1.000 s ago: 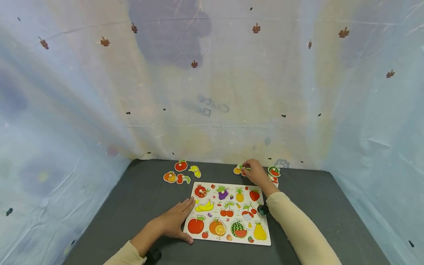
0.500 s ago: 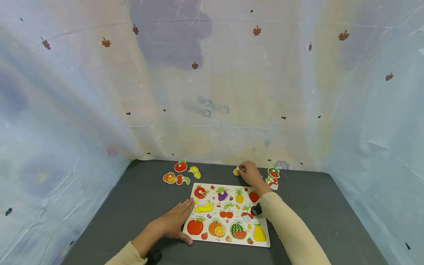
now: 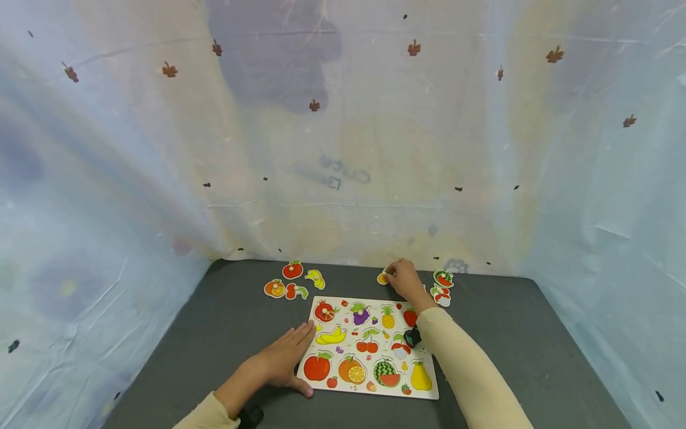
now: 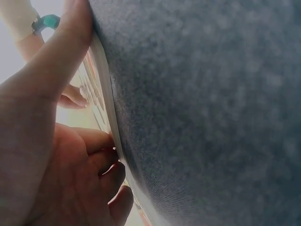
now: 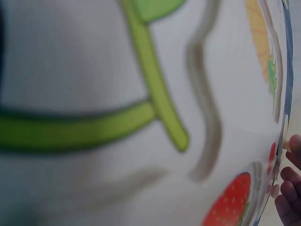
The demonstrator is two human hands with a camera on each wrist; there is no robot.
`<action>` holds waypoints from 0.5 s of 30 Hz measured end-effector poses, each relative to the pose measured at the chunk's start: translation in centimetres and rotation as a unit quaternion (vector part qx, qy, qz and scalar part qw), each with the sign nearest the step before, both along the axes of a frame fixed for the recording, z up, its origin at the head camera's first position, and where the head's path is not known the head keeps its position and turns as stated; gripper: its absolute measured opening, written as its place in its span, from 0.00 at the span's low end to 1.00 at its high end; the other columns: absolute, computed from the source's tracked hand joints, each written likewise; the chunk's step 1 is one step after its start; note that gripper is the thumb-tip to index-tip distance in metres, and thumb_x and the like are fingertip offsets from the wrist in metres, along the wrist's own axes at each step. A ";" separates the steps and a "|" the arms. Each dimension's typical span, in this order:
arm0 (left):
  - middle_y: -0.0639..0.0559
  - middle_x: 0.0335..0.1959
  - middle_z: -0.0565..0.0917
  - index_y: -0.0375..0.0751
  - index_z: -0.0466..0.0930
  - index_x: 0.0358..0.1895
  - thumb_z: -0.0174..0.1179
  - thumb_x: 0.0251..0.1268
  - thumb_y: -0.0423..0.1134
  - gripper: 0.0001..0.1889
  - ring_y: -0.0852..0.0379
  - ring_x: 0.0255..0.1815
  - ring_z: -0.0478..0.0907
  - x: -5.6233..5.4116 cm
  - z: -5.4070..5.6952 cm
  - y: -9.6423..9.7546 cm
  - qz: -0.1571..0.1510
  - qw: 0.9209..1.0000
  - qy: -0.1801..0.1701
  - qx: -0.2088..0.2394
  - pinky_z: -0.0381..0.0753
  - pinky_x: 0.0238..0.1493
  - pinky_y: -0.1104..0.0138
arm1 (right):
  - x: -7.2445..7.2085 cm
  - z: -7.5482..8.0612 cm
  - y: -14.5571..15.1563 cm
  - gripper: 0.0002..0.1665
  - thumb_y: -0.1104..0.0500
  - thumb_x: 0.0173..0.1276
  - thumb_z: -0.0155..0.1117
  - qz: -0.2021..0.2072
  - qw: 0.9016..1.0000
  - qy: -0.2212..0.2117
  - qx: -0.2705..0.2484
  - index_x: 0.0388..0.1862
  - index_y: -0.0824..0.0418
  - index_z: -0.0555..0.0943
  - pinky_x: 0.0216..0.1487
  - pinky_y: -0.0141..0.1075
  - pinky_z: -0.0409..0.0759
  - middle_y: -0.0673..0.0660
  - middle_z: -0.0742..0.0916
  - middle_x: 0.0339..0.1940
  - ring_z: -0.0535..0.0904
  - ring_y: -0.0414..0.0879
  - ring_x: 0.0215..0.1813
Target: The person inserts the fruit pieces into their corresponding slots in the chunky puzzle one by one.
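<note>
A white fruit puzzle board (image 3: 347, 381) lies on the dark table. My left hand (image 3: 283, 354) rests along its left edge, fingers extended, thumb near the lower left corner. In the left wrist view those fingers (image 4: 113, 181) meet the board's rim. Beyond the board, my right hand (image 3: 404, 279) pinches at the leafy top of a pineapple puzzle piece (image 3: 382, 278), whose yellow body shows left of the fingertips. In the right wrist view the curled fingers (image 5: 288, 188) appear at the right edge, and the board's printed strawberry (image 5: 230, 202) is close below the camera.
Right of that hand lie a watermelon piece (image 3: 443, 277) and a red-and-white fruit piece (image 3: 441, 296). At back left are an apple piece (image 3: 292, 270), bananas (image 3: 315, 278), an orange (image 3: 275, 288) and cherries (image 3: 296, 290). A patterned curtain (image 3: 343, 226) stands behind the table.
My right hand has moved slightly left, from beside a red piece to the pineapple piece, uncovering the red-and-white piece on the right. My left hand has stayed at the board's edge.
</note>
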State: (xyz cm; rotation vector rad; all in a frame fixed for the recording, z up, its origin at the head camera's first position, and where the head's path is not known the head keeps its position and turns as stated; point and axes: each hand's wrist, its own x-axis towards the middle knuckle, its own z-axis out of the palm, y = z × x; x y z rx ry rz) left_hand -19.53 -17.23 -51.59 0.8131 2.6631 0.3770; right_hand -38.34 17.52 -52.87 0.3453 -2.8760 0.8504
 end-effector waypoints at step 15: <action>0.37 0.88 0.53 0.30 0.52 0.86 0.81 0.46 0.70 0.72 0.39 0.88 0.50 -0.2 -0.2 0.0 0.002 1.000 0.004 -0.005 0.51 0.86 0.44 | 0.2 -0.3 -0.4 0.09 0.56 0.78 0.71 -0.001 1.000 0.005 0.009 0.46 0.62 0.89 0.58 0.51 0.83 0.58 0.84 0.46 0.79 0.55 0.51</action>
